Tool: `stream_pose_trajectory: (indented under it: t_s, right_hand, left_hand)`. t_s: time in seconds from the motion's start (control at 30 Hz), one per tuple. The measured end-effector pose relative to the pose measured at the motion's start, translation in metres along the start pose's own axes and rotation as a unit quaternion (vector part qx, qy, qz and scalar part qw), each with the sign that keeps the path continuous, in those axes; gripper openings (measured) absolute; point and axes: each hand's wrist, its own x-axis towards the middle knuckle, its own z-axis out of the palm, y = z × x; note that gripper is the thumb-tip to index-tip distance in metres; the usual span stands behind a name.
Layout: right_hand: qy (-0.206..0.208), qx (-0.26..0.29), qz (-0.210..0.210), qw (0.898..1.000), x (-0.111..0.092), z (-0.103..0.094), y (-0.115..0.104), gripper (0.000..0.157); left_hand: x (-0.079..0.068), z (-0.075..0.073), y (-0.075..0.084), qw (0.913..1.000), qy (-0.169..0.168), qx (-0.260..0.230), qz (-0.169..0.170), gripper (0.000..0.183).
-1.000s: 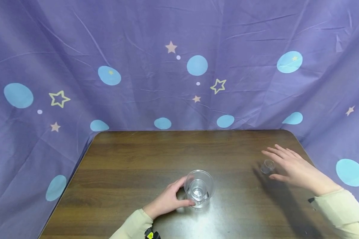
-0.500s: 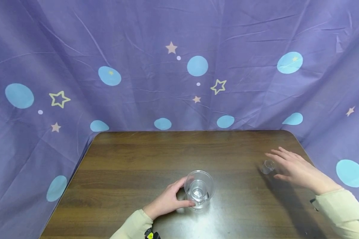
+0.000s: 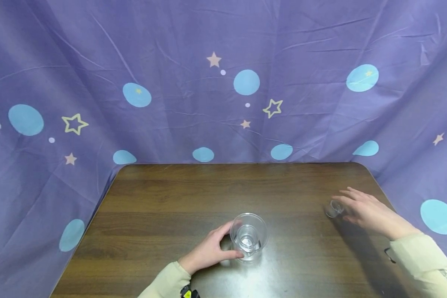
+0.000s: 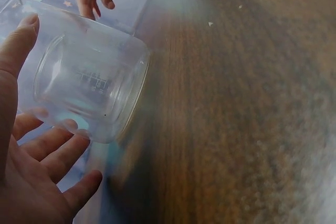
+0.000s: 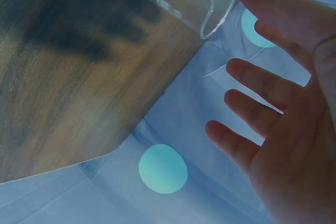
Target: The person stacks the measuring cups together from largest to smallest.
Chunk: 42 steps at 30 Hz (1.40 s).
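Observation:
My left hand (image 3: 211, 250) holds a clear glass beaker (image 3: 261, 229) from its left side, thumb in front and fingers behind. Nested inside it is a smaller beaker (image 3: 247, 236); graduation marks show through the glass in the left wrist view. On the right part of the table stands a small clear beaker (image 3: 333, 210), upright, its spout showing in the right wrist view. My right hand (image 3: 370, 214) is right beside and over this one, fingers apart and relaxed. Its thumb tip is right at the rim in the right wrist view.
The brown wood-grain table (image 3: 164, 207) has rounded far corners. A purple curtain (image 3: 179, 82) with blue dots and stars hangs behind it and along both sides. A dark wristband device (image 3: 189, 292) sits at the left sleeve.
My right hand has lowered and shifted slightly to the right, its fingers drawing closer about the small beaker. The left hand and its beaker have stayed put.

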Motion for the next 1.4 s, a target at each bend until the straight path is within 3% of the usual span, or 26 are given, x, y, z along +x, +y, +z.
stream_pose_trajectory:
  t_s: [0.13, 0.6, 0.9, 1.4]
  right_hand:
    - [0.012, 0.002, -0.013, 1.0, 0.0, 0.004, 0.004, 0.072]
    - [-0.014, 0.012, 0.019, 1.0, 0.0, 0.01, 0.005, 0.062]
    - [-0.026, 0.017, 0.023, 0.999, 0.0, 0.016, 0.008, 0.058]
    - [-0.031, 0.015, 0.019, 0.999, 0.003, 0.025, 0.013, 0.057]
  left_hand:
    - [0.0, 0.0, 0.0, 1.0, 0.002, 0.004, 0.006, 0.083]
    - [0.0, 0.0, 0.0, 1.0, -0.001, 0.006, -0.003, 0.085]
    - [0.0, 0.0, -0.002, 0.9999, 0.004, 0.012, 0.008, 0.084]
    - [0.0, -0.001, 0.0, 1.0, 0.001, -0.006, -0.004, 0.084]
